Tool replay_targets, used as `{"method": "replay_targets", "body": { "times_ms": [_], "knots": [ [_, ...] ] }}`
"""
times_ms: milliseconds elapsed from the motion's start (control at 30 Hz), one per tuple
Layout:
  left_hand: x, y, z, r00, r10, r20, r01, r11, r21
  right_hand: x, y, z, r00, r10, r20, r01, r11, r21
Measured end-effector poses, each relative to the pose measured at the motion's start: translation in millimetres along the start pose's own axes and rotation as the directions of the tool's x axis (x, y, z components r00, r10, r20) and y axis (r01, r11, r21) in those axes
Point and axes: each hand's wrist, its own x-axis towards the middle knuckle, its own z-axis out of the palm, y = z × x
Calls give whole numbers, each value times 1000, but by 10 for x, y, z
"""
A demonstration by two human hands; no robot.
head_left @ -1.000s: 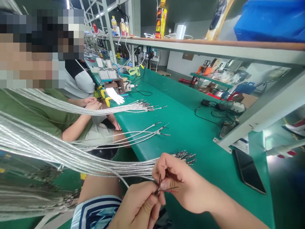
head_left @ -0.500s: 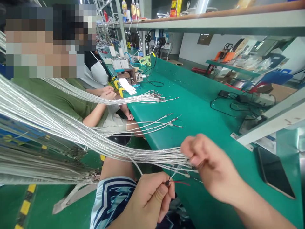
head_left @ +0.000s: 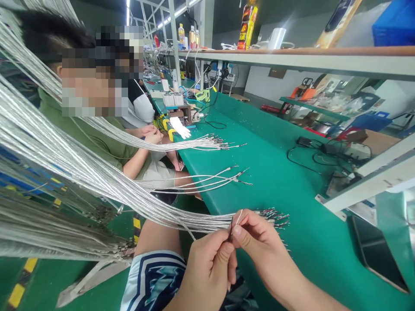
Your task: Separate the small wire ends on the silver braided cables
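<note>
My left hand [head_left: 209, 261] is closed in a pinch on the end of a white braided cable [head_left: 188, 231], which runs back toward the large bundle. A dark wire and a thin white wire [head_left: 239, 217] stick up at the pinch. My right hand [head_left: 259, 242] meets the left there, with thumb and finger closed on the thin wires. Just behind both hands lies the large bundle of white cables [head_left: 194, 221], its stripped ends [head_left: 275, 216] fanned on the green table [head_left: 266, 181].
A smaller group of cables [head_left: 210, 179] and another bundle [head_left: 194, 143] lie farther along the table edge. A phone [head_left: 378, 252] rests at the right, near a shelf post [head_left: 372, 181]. A co-worker in a green shirt [head_left: 94, 138] sits at the left, hands together.
My right hand has come down and left from the bundle's ends to the wires at my left hand. The left keeps its pinch. The view has tilted up slightly.
</note>
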Motion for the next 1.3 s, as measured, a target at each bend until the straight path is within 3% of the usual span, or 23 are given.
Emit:
{"method": "replay_targets", "body": {
  "times_ms": [100,167,300,367,433,500,633,700,733,767,867,900,967,1067,1233,1300],
  "knots": [
    [5,-33,-15,998,59,-6,-58,995,80,-21,53,92,995,74,-61,-66,990,128],
    [2,-48,-38,996,90,-4,-88,984,157,-9,86,140,989,102,-111,-88,989,119],
    [-20,-30,-102,980,201,6,-193,930,313,9,62,172,991,24,-129,-42,989,-143],
    [-34,-2,-140,961,276,16,-261,886,383,-18,6,161,995,-30,-95,-4,943,-332],
    [-47,30,-184,945,325,42,-306,830,466,-67,-48,145,996,-81,-47,41,829,-557],
    [-61,61,-231,938,333,93,-329,776,538,-118,-77,130,992,-125,0,82,648,-757],
    [-103,130,-298,962,188,197,-271,743,612,-181,-42,117,969,-239,58,127,283,-951],
    [-129,176,-306,971,99,216,-213,765,608,-191,6,127,926,-357,119,183,152,-971],
    [-141,197,-304,973,68,222,-189,786,589,-193,34,136,909,-399,121,202,169,-965],
    [-151,214,-300,974,52,218,-169,809,562,-195,61,147,909,-408,81,206,271,-940],
    [-161,224,-287,983,57,177,-135,872,471,-205,120,164,968,-196,-157,55,775,-630],
    [-158,215,-287,981,66,181,-141,886,442,-210,125,158,974,-120,-191,2,850,-526],
    [-146,192,-295,972,72,225,-158,906,394,-221,111,127,966,-158,-204,24,844,-536],
    [-131,182,-311,960,41,278,-141,926,351,-229,73,88,921,-358,-156,148,691,-708],
    [-148,252,-286,966,12,259,-99,940,327,-216,95,127,939,-174,-295,43,915,-400],
    [-192,258,-291,971,6,239,-83,946,313,-209,30,64,920,-228,-320,91,916,-391]
  ]
}}
